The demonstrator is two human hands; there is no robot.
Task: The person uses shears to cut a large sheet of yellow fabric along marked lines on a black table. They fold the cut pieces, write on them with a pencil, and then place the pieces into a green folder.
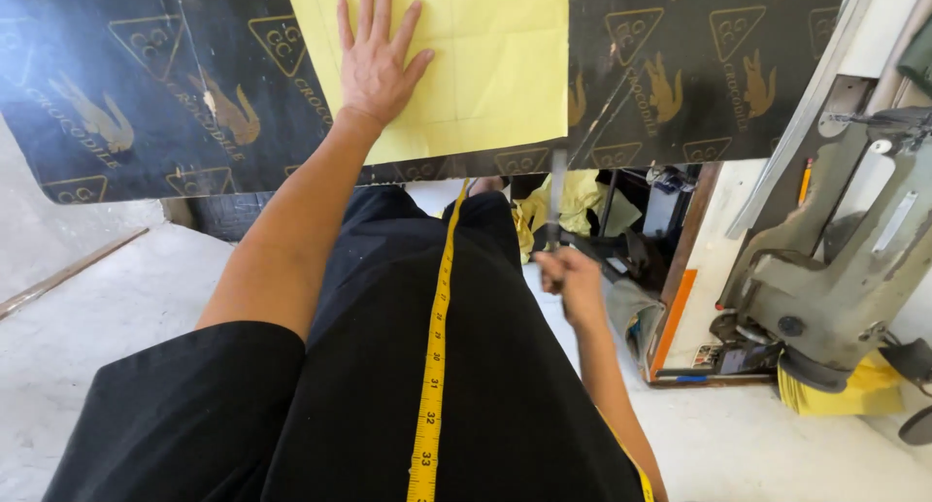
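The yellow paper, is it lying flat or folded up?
Flat. The yellow paper lies spread on the dark table cover, with the left hand pressed open on it.

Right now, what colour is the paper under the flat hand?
Pale yellow. The paper under the left hand shows best in the head view.

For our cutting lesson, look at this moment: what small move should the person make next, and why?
Probably bring the right hand and its tool up to the yellow sheet's lower edge. The left hand lies flat on the sheet, pinning it to the dark cloth, while the tool sits just below that edge, blurred.
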